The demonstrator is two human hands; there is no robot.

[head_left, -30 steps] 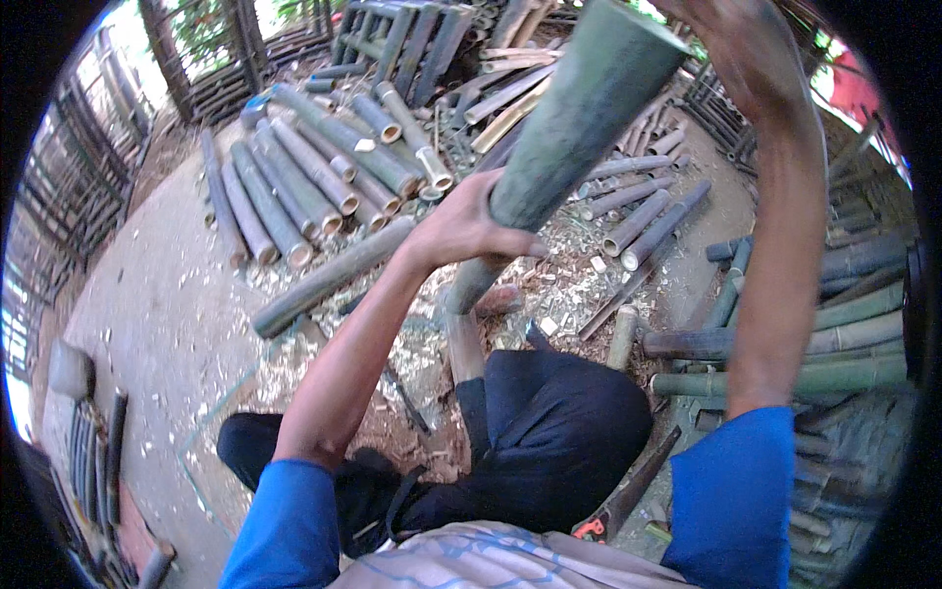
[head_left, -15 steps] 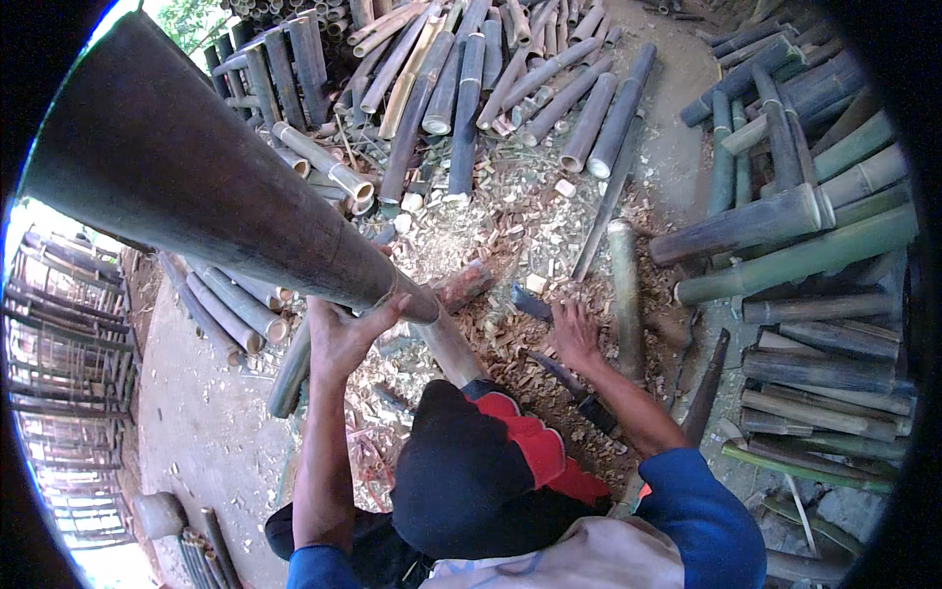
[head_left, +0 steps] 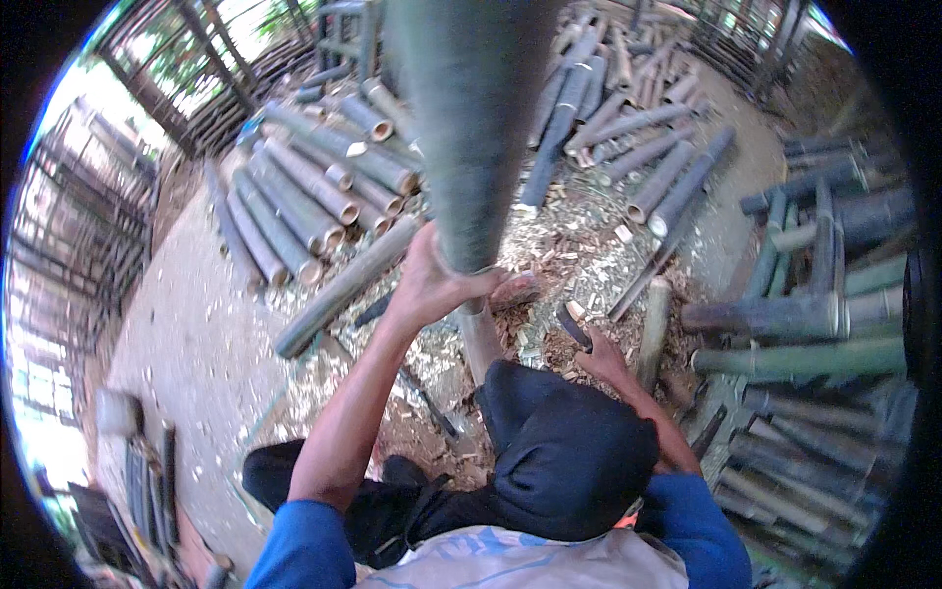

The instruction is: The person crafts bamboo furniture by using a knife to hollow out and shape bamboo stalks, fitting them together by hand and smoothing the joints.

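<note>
A thick grey-green bamboo tube (head_left: 479, 128), blurred by motion, rises toward the top of the view. My left hand (head_left: 432, 285) is wrapped round its lower end, thumb across the front. Below that end a paler bamboo length (head_left: 480, 344) runs down to my knee. To the right, my right hand (head_left: 603, 358) is closed on a dark, curved, blade-like tool (head_left: 573, 326), held low over the chips. A reddish-brown block (head_left: 515, 290) lies just beyond the left hand's thumb. Another dark, slim tool (head_left: 430, 404) rests on the ground left of my knee.
Cut bamboo tubes (head_left: 304, 196) lie side by side at the far left, with more tubes (head_left: 657, 182) at the far right. Several stacked pieces (head_left: 785, 319) fill the right side. Wood chips (head_left: 559, 236) cover the ground ahead. A bamboo post (head_left: 655, 329) stands near my right hand.
The bamboo tube has swung from slanting up-left to nearly straight ahead, my left hand still on it. My right hand has closed on the dark curved tool. My view has turned left.
</note>
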